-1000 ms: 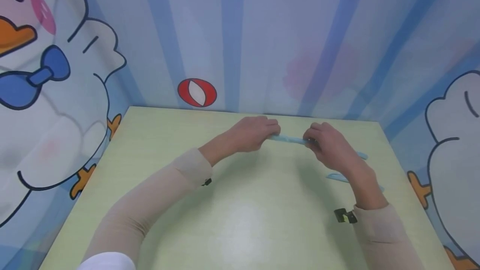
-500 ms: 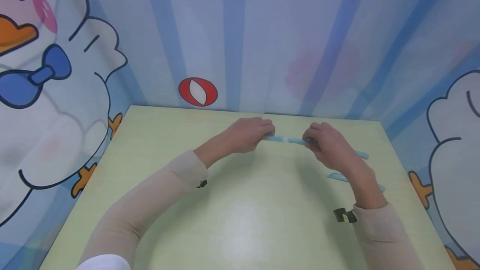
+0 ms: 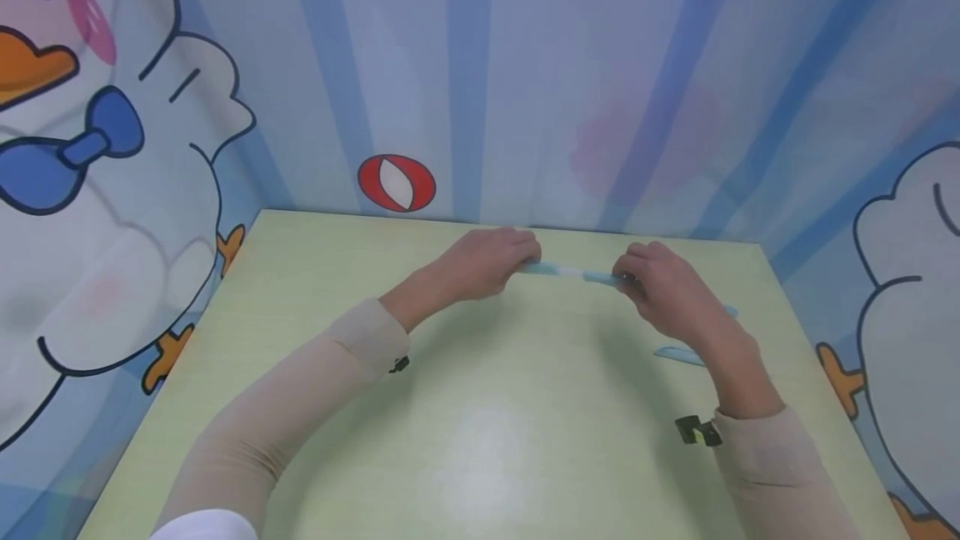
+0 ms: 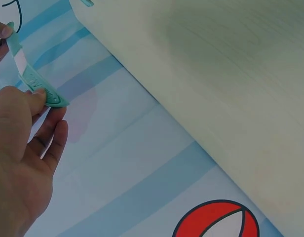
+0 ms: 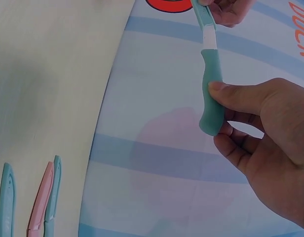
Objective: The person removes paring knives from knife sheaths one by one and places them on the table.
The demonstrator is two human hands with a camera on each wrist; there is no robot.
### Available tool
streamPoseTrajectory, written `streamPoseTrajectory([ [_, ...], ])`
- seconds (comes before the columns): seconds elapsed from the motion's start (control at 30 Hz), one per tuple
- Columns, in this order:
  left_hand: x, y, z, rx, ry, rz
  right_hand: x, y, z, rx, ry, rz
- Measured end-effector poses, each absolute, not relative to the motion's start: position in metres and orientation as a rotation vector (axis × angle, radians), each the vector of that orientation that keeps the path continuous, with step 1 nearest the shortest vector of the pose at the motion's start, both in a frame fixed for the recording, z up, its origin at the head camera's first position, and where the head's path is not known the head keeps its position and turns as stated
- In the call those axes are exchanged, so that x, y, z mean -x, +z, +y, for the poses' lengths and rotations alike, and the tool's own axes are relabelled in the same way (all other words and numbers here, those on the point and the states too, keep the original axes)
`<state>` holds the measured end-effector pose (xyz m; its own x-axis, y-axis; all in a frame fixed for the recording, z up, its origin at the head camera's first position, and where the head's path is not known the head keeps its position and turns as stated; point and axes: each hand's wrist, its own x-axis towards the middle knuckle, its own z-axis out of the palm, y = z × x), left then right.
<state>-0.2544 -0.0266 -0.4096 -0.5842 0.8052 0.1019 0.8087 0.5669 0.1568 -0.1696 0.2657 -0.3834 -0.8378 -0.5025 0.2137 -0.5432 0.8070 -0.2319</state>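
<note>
Orange “DUCK” (image 5: 299, 29) on backdrop (image 5: 142, 89); left hand (image 4: 21, 153) pinches illegibly embossed teal sheath (image 4: 45, 86).

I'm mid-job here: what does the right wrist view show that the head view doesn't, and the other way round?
Only the right wrist view: a pink knife on the table, beside a teal one.

Only the head view: both sleeves, left and right, and the duck's blue bow tie on the backdrop.

Both: the right hand gripping a handle, the left hand holding the sheath, white blade between, and parts of two teal knives on the table.
</note>
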Motion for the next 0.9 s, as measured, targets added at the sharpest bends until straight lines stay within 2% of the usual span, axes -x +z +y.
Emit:
streamPoseTrajectory([
  [0.9,0.261,-0.405,-0.041,1.289,-0.177,-2.867,0.17,-0.385,0.275,-0.775,0.392,-2.848],
])
